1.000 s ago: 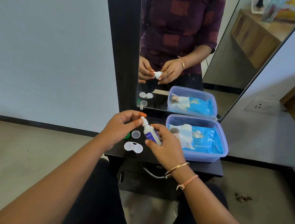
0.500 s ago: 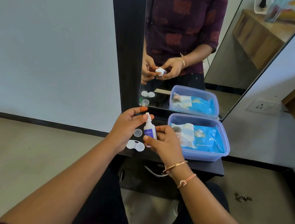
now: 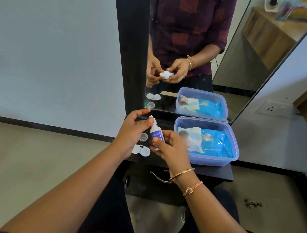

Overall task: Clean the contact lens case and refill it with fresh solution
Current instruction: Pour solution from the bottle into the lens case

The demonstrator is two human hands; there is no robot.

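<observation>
My right hand (image 3: pixel 170 149) grips a small white solution bottle (image 3: pixel 156 135) with a blue label, held nearly upright above the black shelf (image 3: pixel 209 170). My left hand (image 3: pixel 130 133) is at the bottle's white cap (image 3: pixel 152 119), with the thumb against the neck and the forefinger curled just over the tip. The white contact lens case (image 3: pixel 141 150) lies open on the shelf below my left hand. A clear round cap (image 3: pixel 144 137) sits just behind the case, partly hidden by my left hand.
A clear plastic box (image 3: pixel 234 142) holding a blue wipes pack stands on the shelf to the right of my hands. A tall mirror (image 3: pixel 226 85) rises directly behind the shelf and reflects my hands and the box. Bare floor lies to the left.
The bottle has swung from leaning left to nearly upright. My left fingers have shifted on its cap, the forefinger now lifted over the tip.
</observation>
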